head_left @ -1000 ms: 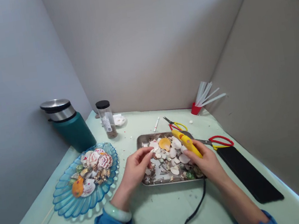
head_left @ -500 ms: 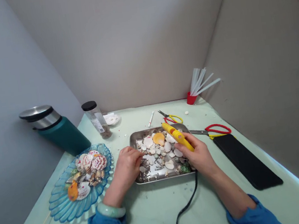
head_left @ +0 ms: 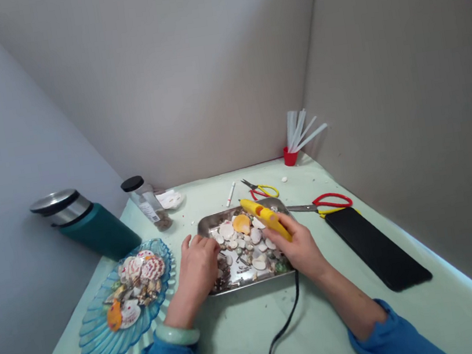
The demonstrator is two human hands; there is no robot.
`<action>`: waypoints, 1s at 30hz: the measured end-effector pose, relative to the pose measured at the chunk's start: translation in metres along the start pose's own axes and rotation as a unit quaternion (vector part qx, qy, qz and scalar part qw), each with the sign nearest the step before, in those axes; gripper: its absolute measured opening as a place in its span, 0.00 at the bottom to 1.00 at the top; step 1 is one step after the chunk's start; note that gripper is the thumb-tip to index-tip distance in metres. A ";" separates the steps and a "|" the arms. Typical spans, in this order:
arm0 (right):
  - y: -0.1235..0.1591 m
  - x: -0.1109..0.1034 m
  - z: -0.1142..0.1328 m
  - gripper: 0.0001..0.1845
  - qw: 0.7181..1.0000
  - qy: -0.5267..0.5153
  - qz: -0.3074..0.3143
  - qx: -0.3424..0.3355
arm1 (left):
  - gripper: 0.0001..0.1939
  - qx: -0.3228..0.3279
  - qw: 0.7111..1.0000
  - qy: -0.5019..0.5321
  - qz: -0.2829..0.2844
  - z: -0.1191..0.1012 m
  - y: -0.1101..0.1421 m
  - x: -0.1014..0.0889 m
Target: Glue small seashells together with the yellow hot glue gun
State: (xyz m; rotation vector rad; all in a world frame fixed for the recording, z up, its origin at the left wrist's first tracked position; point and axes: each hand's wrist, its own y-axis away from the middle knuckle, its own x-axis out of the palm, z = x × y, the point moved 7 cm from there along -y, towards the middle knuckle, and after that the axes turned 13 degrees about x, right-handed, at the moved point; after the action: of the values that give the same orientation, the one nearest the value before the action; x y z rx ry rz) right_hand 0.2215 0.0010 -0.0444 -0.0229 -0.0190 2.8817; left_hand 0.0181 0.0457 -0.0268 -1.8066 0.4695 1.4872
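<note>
"Three plain greyish walls (head_left: 154, 94) stand about the fingers: one ahead, one off to either side."

"And beneath the hands?"

"Pale green cloth (head_left: 233, 341), faintly creased. A black cord (head_left: 280, 334) curves over it, nearer the wearer than the right fingers."

"What are those fingers doing?"

"The right hand (head_left: 296, 245) wraps round a yellow glue gun (head_left: 268, 217) above the right part of a metal tray (head_left: 251, 284), its nozzle ahead and left of the fingers."

"The left?"

"The left hand (head_left: 199, 264) has bent fingers at the tray's left edge. Their tips are hidden, so I can't tell whether they pinch anything. Loose shells (head_left: 246, 246) lie in the tray between the two hands."

"What's left of the left fingers?"

"A blue scalloped plate (head_left: 96, 337) bearing more shells, with a teal bottle (head_left: 98, 231) past it."

"And on the other side?"

"Right of the right fingers, large scissors (head_left: 331, 203) and a flat black slab (head_left: 378, 248). Well ahead of them, a red cup (head_left: 290, 156) of pale sticks (head_left: 299, 130) stands near the wall."
</note>
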 end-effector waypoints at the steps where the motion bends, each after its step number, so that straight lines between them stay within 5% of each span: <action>1: -0.001 0.000 -0.001 0.16 1.000 -0.024 0.010 0.004 | 0.10 -0.018 0.997 0.056 -0.040 0.000 0.001 -0.007; 3: -0.001 0.002 -0.002 0.15 0.998 -0.048 0.037 0.004 | 0.06 -0.070 0.963 0.235 -0.113 0.003 0.005 -0.015; 6: -0.001 0.008 -0.005 0.15 0.995 -0.067 0.073 0.010 | 0.09 -0.169 0.817 0.533 -0.142 0.004 0.010 -0.003; 10: 0.001 0.013 -0.013 0.17 0.992 -0.068 0.099 0.033 | 0.14 -0.209 0.645 0.725 -0.120 -0.003 0.011 0.015; 13: 0.001 0.018 -0.013 0.19 0.988 -0.061 0.134 0.045 | 0.14 -0.214 0.578 0.779 -0.116 -0.002 0.013 0.022; 17: -0.001 0.029 -0.008 0.17 0.983 -0.037 0.173 0.048 | 0.15 -0.207 0.546 0.803 -0.122 0.001 0.016 0.025; 21: -0.002 0.037 0.000 0.14 0.985 -0.002 0.174 0.020 | 0.13 -0.198 0.544 0.803 -0.143 0.002 0.017 0.022; 24: 0.001 0.038 0.003 0.14 0.985 0.015 0.171 0.004 | 0.10 -0.199 0.585 0.767 -0.169 0.009 0.018 0.020; 26: 0.002 0.036 0.001 0.16 0.987 0.022 0.161 0.003 | 0.07 -0.210 0.667 0.694 -0.172 0.016 0.020 0.019; 30: -0.001 0.028 -0.005 0.16 0.992 0.007 0.123 0.013 | 0.06 -0.151 0.904 0.365 -0.162 0.025 0.021 -0.002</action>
State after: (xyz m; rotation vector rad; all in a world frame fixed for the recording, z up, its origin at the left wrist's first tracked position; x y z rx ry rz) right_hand 0.1947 0.0096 -0.0495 -0.0435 0.0247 3.1275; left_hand -0.0135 0.0497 -0.0327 -2.5349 0.2683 0.6378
